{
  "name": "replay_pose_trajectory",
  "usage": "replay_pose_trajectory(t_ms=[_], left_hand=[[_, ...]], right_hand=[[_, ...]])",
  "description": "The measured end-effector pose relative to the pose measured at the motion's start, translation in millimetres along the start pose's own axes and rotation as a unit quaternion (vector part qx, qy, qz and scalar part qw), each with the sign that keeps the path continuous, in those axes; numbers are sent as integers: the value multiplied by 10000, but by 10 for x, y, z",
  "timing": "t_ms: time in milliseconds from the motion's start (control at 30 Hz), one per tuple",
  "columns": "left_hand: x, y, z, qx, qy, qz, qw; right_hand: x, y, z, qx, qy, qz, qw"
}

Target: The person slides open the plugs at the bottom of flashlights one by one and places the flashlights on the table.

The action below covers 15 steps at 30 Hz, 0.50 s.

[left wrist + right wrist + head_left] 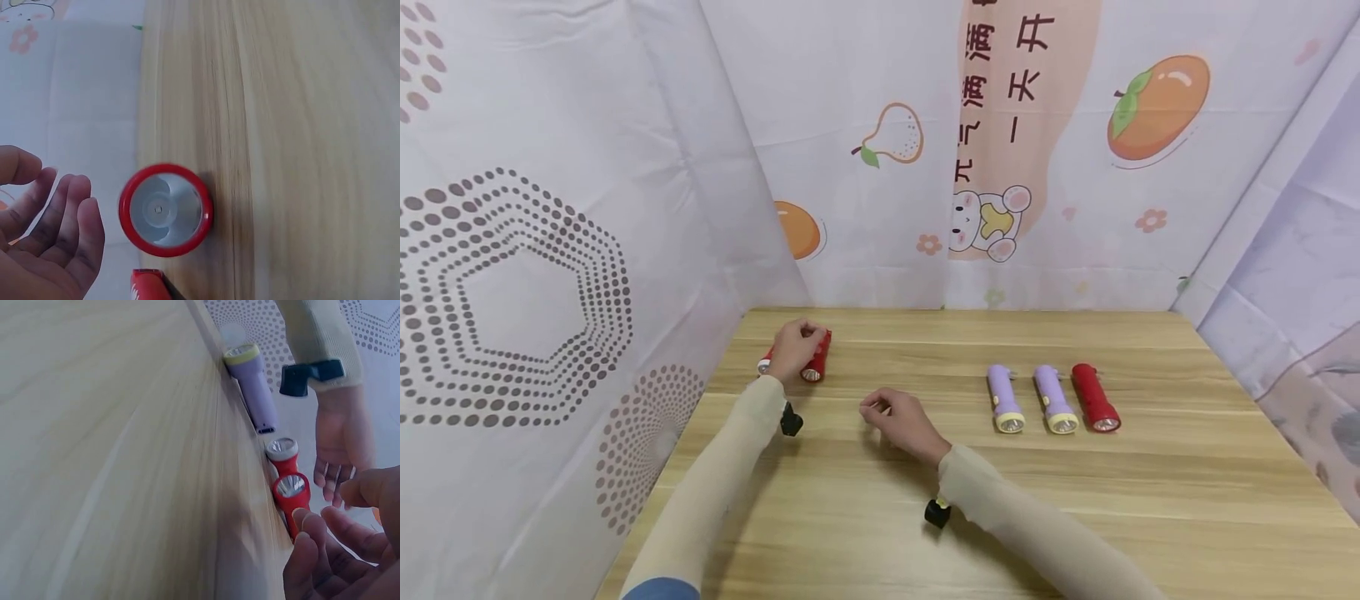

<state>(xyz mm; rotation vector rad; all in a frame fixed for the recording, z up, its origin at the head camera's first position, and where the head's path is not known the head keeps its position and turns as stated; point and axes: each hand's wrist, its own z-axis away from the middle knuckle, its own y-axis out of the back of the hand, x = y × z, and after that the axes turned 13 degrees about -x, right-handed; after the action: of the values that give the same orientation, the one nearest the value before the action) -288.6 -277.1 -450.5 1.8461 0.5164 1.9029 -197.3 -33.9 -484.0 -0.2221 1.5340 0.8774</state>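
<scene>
At the far left of the table, my left hand [794, 350] hovers over two red flashlights. One has a red rim [817, 360]; the other has a white rim [765, 363] and is partly covered by the hand. In the left wrist view, my left fingers bend loosely, apart from the red-rimmed flashlight [164, 212]. The right wrist view also shows a purple flashlight [255, 390] beside the red pair, hidden from the head view. My right hand [904, 422] is over the table's middle-left, fingers loosely bent with nothing between them.
Two purple flashlights with yellow rims [1002, 396] [1052, 398] and a red flashlight [1095, 398] lie in a row at the right. Printed cloth [880, 225] hangs behind the wooden table [1075, 500] and along its left side.
</scene>
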Motion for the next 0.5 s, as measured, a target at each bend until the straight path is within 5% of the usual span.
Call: replay_pose_trajectory(t_ms=[300,500], left_hand=[[-7,26,-70,23,305,-367,9989],[-59,36,-161,38,310,-787,9964]], right_hand=[[-121,-166,-261,21,-42,171,9998],[-118,-224,-433,125,-268,-178,9994]])
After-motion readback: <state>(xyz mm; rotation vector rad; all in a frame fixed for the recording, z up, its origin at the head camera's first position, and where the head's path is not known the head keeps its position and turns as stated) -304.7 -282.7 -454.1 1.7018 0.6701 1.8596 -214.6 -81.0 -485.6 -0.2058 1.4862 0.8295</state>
